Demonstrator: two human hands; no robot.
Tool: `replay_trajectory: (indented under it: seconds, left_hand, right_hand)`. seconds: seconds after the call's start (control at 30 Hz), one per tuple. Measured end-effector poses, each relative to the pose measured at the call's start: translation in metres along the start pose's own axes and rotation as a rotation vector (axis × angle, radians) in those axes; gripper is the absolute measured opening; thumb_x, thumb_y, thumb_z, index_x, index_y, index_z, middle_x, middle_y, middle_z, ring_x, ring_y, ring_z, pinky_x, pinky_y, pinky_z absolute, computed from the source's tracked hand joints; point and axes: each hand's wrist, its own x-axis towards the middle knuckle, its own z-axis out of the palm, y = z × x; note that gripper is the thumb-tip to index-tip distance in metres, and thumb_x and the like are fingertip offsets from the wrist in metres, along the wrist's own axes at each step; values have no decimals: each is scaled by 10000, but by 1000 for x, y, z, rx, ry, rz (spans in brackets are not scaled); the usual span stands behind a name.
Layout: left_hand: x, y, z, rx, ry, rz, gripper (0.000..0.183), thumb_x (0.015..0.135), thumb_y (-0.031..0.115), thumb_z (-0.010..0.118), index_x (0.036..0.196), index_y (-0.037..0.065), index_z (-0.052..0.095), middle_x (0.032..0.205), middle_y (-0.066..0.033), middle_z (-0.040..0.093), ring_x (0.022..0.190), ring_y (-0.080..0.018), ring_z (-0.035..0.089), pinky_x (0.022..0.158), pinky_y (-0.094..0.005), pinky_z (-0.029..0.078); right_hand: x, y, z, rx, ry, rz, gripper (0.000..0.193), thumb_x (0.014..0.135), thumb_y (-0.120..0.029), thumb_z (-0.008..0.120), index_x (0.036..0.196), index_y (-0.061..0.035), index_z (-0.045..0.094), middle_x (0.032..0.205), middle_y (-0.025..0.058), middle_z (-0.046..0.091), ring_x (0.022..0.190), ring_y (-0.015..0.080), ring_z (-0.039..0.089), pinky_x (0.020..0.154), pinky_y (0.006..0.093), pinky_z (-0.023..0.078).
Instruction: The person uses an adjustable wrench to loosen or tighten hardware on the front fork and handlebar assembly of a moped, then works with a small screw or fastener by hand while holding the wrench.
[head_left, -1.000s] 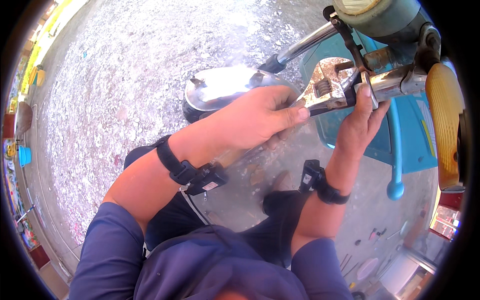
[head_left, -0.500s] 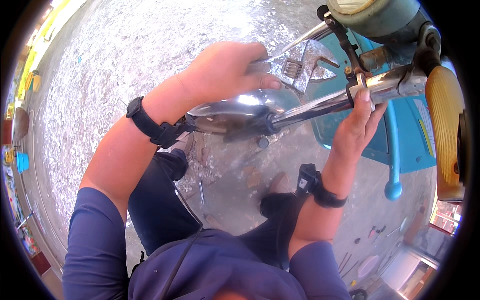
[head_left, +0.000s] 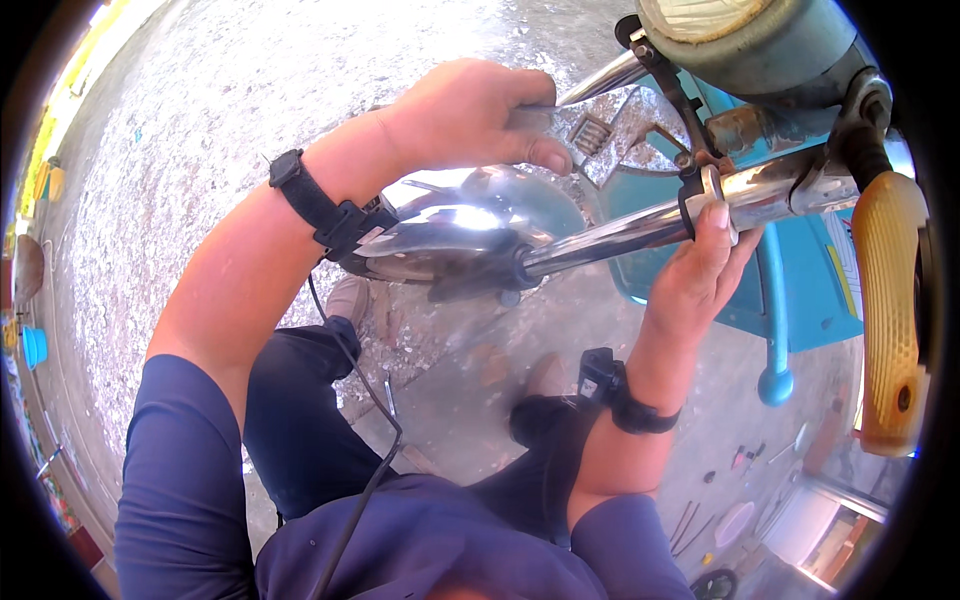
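Observation:
My left hand (head_left: 480, 115) grips the handle of an adjustable wrench (head_left: 608, 128), thumb and fingers closed round it. The wrench's jaws reach to a bolt on the dark bracket (head_left: 668, 85), but whether they grip it I cannot tell. On the chrome fork tube (head_left: 610, 240) of a motorcycle, my right hand (head_left: 700, 260) pinches a small shiny metal piece (head_left: 712, 190) beside the clamp; its kind is partly hidden by my fingers. Below my left hand is the chrome front fender (head_left: 450, 228).
A round headlight (head_left: 750, 35) and a yellow handlebar grip (head_left: 890, 310) stand at the right. Behind the fork is teal bodywork (head_left: 815, 290) with a ball-ended teal lever (head_left: 775, 385). A spanner (head_left: 390, 395) lies on the floor between my feet.
The wrench in my left hand has moved right, its jaws now up against the bracket. My right hand keeps its pinch at the clamp. The view has shifted slightly.

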Motion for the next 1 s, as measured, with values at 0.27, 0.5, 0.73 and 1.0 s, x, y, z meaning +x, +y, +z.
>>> replay_trajectory:
  seconds: [0.27,0.5,0.73,1.0]
  left_hand:
    - [-3,0,24,-261,-148,-125,607,815,535,725,1142,35,620,893,-209,663,887,-389,646,773,-448,496]
    - [4,-6,11,-120,-1,16,377,788,340,790,954,51,614,721,-108,608,651,-254,579,639,-358,475]
    - [-4,1,8,21,84,91,453,754,431,801,940,65,610,700,-137,601,659,-361,593,593,-400,473]
    - [-6,2,5,49,84,129,480,767,484,779,940,71,605,683,-139,581,645,-366,581,580,-396,474]
  right_hand:
    - [0,1,1,11,32,21,642,933,-387,596,1376,33,396,1264,121,524,1116,177,483,985,303,377]
    - [0,-1,3,15,41,33,637,931,-386,599,1373,25,396,1278,124,519,1142,185,485,1010,318,365]
    - [1,0,5,21,36,8,655,930,-395,604,1380,29,389,1265,120,523,1129,180,483,1004,311,365]
    - [-1,1,4,17,64,19,652,936,-390,604,1383,35,392,1246,109,531,1091,170,495,976,287,380]
